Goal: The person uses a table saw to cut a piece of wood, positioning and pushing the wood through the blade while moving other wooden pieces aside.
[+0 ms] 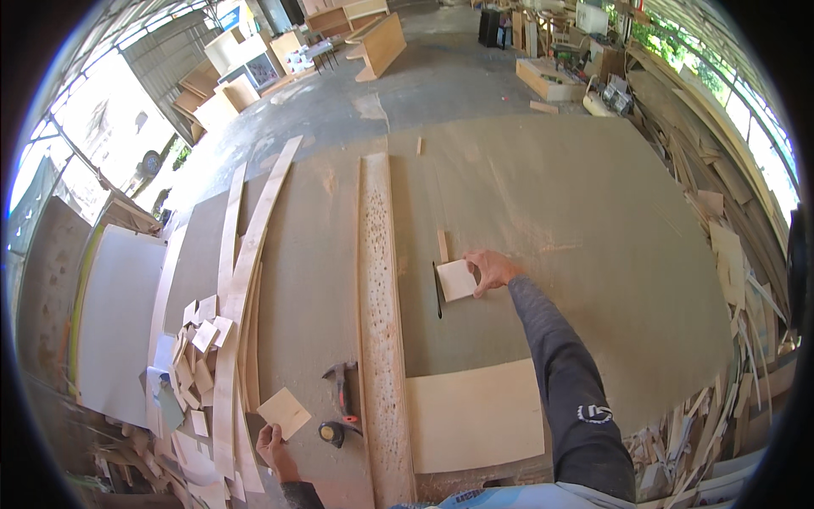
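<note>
My right hand (490, 270) grips the right side of a pale square wooden piece (456, 282), with the thumb and fingers spread along its edge. A thin dark stick (437, 293) lies along the left side of that piece, and a short wooden strip (443, 244) sits at its far edge. At the lower left, my left hand (276, 453) pinches the near corner of another square wooden piece (285, 412). A hammer (342, 390) with a dark head and partly red handle lies close by. Beside it is a small round black-and-yellow tool (332, 433), its kind unclear.
A long board marked with many small holes (380, 322) runs down the worktable (577, 204). A plywood sheet (475, 416) lies at the near side. Long strips (254, 246) and a heap of wooden offcuts (197, 356) are at left. Scrap wood (704, 416) piles along the right.
</note>
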Motion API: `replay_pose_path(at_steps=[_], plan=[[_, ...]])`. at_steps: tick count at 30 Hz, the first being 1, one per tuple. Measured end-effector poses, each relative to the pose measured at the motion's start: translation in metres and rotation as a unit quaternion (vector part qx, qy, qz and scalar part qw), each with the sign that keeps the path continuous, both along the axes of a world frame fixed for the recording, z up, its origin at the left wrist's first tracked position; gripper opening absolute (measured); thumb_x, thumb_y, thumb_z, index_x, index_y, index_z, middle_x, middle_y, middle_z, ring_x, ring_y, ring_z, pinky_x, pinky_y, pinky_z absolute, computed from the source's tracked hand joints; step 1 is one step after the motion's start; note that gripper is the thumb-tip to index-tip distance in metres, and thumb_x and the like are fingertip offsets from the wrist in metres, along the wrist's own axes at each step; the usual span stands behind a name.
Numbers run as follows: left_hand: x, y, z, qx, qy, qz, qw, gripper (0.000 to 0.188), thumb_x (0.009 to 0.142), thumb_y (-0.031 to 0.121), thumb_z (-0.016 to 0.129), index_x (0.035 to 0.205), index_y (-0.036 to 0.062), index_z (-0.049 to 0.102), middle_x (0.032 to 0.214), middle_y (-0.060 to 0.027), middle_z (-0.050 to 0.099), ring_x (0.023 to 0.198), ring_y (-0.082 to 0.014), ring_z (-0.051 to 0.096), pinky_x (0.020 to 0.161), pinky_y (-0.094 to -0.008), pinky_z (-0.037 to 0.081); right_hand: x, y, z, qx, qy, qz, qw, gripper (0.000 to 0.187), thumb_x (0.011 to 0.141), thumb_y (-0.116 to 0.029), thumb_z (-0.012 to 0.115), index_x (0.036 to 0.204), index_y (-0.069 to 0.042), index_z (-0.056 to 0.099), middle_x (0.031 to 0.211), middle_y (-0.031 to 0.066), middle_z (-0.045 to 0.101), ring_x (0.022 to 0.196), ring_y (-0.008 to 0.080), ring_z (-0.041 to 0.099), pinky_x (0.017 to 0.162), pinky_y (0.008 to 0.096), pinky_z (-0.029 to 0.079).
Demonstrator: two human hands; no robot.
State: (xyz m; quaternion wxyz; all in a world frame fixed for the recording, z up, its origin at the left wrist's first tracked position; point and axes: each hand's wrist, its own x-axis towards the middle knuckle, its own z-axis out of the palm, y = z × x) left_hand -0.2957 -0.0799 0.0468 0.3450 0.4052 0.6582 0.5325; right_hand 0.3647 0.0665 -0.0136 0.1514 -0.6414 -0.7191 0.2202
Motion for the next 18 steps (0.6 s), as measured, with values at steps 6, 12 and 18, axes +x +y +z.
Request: replay_pose_path(at_steps=[6,12,18], plan=[[0.011,0.022,0.005,0.037,-0.065,0.007,0.997,0.014,0.094,0.011,0.068,0.104,0.0011,0.069,0.087,-0.0007,0.068,0.070,-0.0076,0.055,0.063,-0.0241,0.040,0.027,0.001,0.014,0.213,0.073,-0.525,0.821,0.060,0.060,-0.039,0.090,0.102,-0.003,0.065,0.092,0.0148,0.070,0.090,0.0334,0.068,0.079,0.0434,0.053],[-0.003,0.013,-0.015,0.016,-0.137,0.074,0.988,0.019,0.098,0.016,0.064,0.111,0.0019,0.065,0.092,-0.0003,0.065,0.076,-0.0100,0.058,0.067,-0.0268,0.043,0.019,-0.160,-0.022,0.162,0.220,-0.295,0.916,0.071,0.059,-0.047,0.092,0.112,-0.009,0.064,0.097,-0.0020,0.062,0.079,0.0108,0.052,0.067,0.0300,0.045],[-0.001,-0.002,-0.033,-0.015,-0.200,0.091,0.976,0.015,0.096,0.013,0.068,0.106,0.0024,0.067,0.089,-0.0006,0.064,0.071,-0.0094,0.056,0.066,-0.0250,0.046,0.077,-0.374,-0.009,0.036,0.073,-0.246,0.966,0.109,0.058,-0.025,0.094,0.149,-0.002,0.041,0.144,0.0136,0.047,0.133,0.0288,0.050,0.113,0.0411,0.040]])
